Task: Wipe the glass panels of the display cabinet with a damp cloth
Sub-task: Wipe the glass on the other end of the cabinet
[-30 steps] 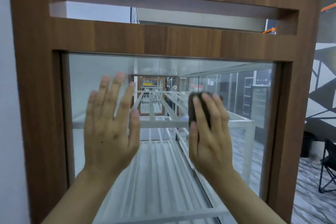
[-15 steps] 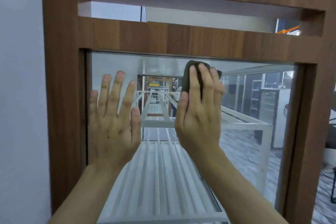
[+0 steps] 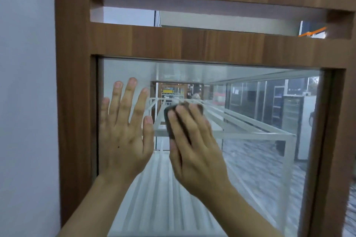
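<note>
Dark cloth (image 3: 170, 119) sits bunched against the glass panel (image 3: 250, 159) of the wood-framed display cabinet (image 3: 75, 82), left of the pane's centre, pressed there under the flat, nearly straight fingers of the right hand (image 3: 194, 152). Just beside it, the left hand (image 3: 123, 140) lies flat on the same pane, fingers spread and straight, holding nothing, its thumb close to the cloth. Behind the glass runs a white slatted shelf (image 3: 158, 198).

Shop interior: wood-framed glass display cabinet (image 3: 76, 102), white racks (image 3: 250, 133), glass-door fridges (image 3: 291, 111) beyond.
</note>
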